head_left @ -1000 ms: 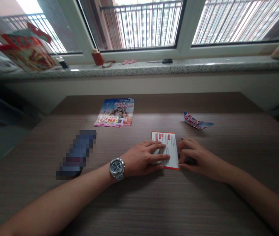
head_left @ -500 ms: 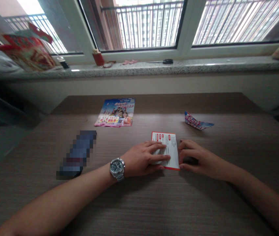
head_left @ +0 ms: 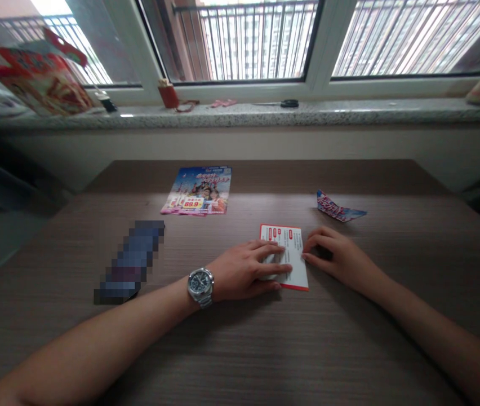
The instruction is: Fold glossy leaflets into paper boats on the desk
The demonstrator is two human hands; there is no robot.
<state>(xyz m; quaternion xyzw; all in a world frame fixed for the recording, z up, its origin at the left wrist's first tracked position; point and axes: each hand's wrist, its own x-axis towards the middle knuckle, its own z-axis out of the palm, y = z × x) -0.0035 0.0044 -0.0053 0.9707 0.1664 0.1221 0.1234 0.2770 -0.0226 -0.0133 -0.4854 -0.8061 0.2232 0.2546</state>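
A folded leaflet (head_left: 298,270), white with red print and a red lower edge, lies on the table in front of me. My left hand (head_left: 250,269) rests flat over its left half, fingers spread, a metal watch on the wrist. At the leaflet's right edge, the thumb and fingertips of my right hand (head_left: 328,254) come together in a pinch; the exact contact is small and partly hidden. Farther back on the right sits a folded piece of printed paper (head_left: 339,208), blue and pink, with its ends raised. A few colourful flyers (head_left: 200,192) lie stacked at the back left.
A blurred-out dark phone-like object (head_left: 132,262) lies left of my left forearm. Beyond the wooden table (head_left: 240,349), the stone windowsill (head_left: 231,117) holds scissors (head_left: 288,104), a red holder (head_left: 168,95), a small dark bottle (head_left: 105,101) and a red food bag (head_left: 48,79).
My right hand has slid up along the leaflet's right edge, its fingertips closing together there. My left hand stays on the leaflet. The view has shifted slightly.
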